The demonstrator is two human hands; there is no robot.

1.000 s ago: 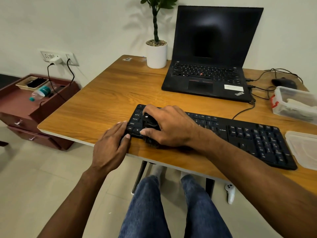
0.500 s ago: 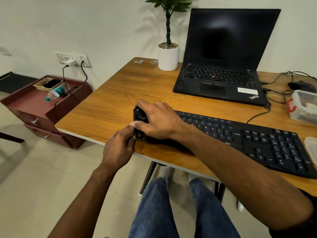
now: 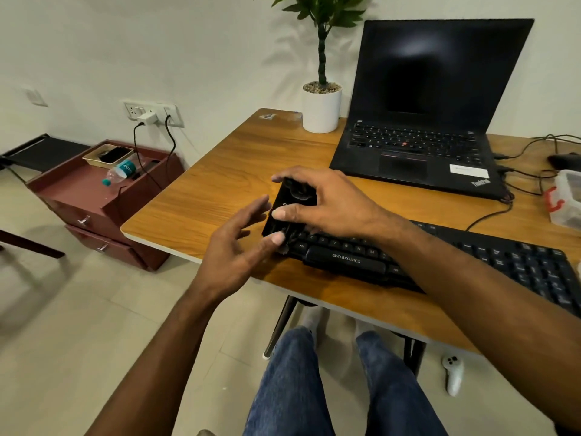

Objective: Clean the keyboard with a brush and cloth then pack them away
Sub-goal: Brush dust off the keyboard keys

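A black Zebronics keyboard (image 3: 345, 261) lies along the near edge of the wooden desk (image 3: 213, 196). My right hand (image 3: 330, 206) grips a black block-shaped brush (image 3: 279, 209) from above at the keyboard's left end, with its bristles down on the keys there. My left hand (image 3: 232, 247) is beside the brush on its left, fingers spread and straight. Its thumb tip sits at the keyboard's near left corner, close to the bristles. No cloth shows in view.
An open black laptop (image 3: 418, 146) and a white plant pot (image 3: 320, 111) stand at the back. A clear plastic box (image 3: 566, 202), a mouse and cables lie far right. A maroon drawer unit (image 3: 103, 209) with a bottle sits left; a white controller (image 3: 452, 372) lies on the floor.
My left hand came off the keyboard's left end and opened with fingers spread. My right hand slid the brush to the keyboard's left edge. The view turned left.
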